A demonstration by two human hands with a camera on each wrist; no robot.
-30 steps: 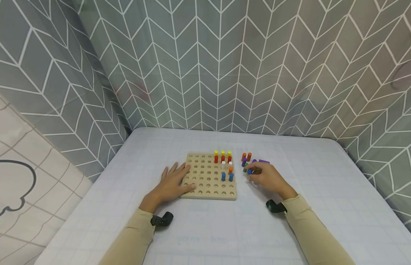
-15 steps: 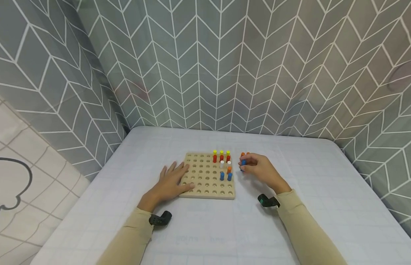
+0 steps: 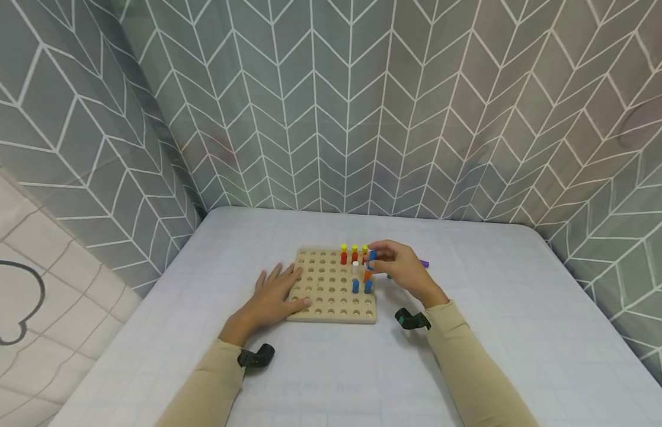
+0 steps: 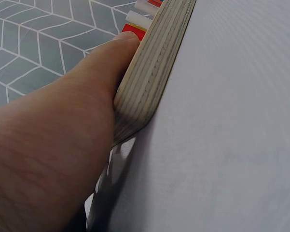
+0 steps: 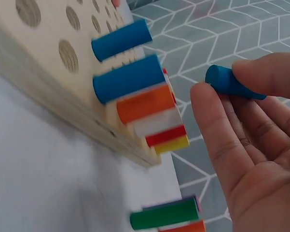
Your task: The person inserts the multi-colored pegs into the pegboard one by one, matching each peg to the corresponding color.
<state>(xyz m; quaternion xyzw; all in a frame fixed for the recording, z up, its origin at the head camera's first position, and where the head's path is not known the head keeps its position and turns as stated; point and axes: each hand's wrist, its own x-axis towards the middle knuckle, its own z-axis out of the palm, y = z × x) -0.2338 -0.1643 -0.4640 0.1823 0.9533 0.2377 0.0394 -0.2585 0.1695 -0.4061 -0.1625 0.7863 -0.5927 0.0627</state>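
1. The left hand (image 3: 269, 299) rested, fingers spread, on the left edge of a square, pale wooden pegboard (image 3: 320, 301).
2. Upright coloured cylindrical pegs (image 3: 355, 286) filled some right-side holes.
3. The right hand (image 3: 404, 270) pinched a blue cylindrical peg (image 5: 227, 81) near them.
4. Farther right lay a purple peg (image 3: 425, 264).

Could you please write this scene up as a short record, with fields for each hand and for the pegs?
Left hand: resting on the left side of the wooden pegboard
Right hand: pinching a blue peg, clear of the holes
Pegs in board: yellow, red, white, orange, two blue
Pegs off board: green, orange, purple
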